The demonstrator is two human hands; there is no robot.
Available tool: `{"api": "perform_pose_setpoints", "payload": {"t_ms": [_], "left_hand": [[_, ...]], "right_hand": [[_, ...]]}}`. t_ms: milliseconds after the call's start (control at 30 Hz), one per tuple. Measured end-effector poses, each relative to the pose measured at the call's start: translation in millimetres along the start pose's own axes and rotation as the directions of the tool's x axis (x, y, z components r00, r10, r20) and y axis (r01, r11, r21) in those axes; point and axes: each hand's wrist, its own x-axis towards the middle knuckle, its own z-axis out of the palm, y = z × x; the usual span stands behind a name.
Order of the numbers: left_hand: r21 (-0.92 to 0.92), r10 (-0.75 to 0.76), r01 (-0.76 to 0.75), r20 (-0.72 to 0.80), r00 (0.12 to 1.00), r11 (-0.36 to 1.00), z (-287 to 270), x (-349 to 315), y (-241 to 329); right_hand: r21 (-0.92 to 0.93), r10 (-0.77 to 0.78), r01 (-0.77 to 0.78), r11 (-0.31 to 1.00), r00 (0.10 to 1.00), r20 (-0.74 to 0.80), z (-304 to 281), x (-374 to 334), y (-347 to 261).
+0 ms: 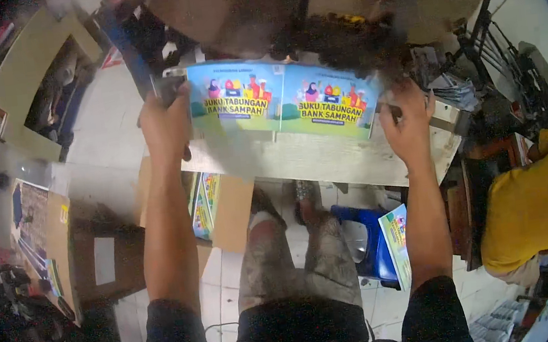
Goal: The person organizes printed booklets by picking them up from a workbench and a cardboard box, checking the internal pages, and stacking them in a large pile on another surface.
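Note:
A colourful printed sheet [283,102], light blue and green with two matching cover pictures side by side, spans the gap between my hands over a pale bench [286,159]. At its left edge, my left hand [166,126] is closed, with the thumb against the sheet. Close to those fingers is a dark object [170,86] that I cannot make out clearly. My right hand [409,125] has curled fingers and pinches the sheet's right edge; blur partly hides the fingertips.
Below the bench, an open cardboard box [235,212] contains similar printed booklets [205,209]. Another booklet [397,241] rests on a blue plastic stool [363,245] by my legs. A person in a yellow top [534,202] is at right. A round brown surface [236,13] lies beyond the bench.

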Motion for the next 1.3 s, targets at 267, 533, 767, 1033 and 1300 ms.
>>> {"api": "perform_pose_setpoints", "payload": {"t_ms": [267,533,767,1033,1300], "left_hand": [[0.003,0.164,-0.167,0.177,0.971,0.986,-3.2,8.8,-2.7],[0.169,0.162,-0.213,0.271,0.949,0.962,-8.0,15.1,-6.0],[0.342,-0.001,-0.086,0.248,0.969,0.936,-6.7,2.3,13.3],[0.251,0.218,-0.287,0.270,0.938,0.924,-11.2,14.4,-9.1],[0.223,0.130,-0.184,0.237,0.963,0.957,-9.9,14.5,-12.5]], "right_hand": [[-0.055,0.006,-0.009,0.998,0.998,-0.062,6.9,10.5,-8.7],[-0.110,-0.016,0.004,0.994,0.994,-0.105,12.0,11.7,-14.1],[-0.107,-0.022,0.009,0.994,0.992,-0.121,12.3,16.5,-18.7],[-0.128,-0.053,0.035,0.991,0.989,-0.137,16.0,15.9,-18.7],[-0.112,-0.026,0.009,0.994,0.988,-0.149,15.4,17.0,-18.2]]}}
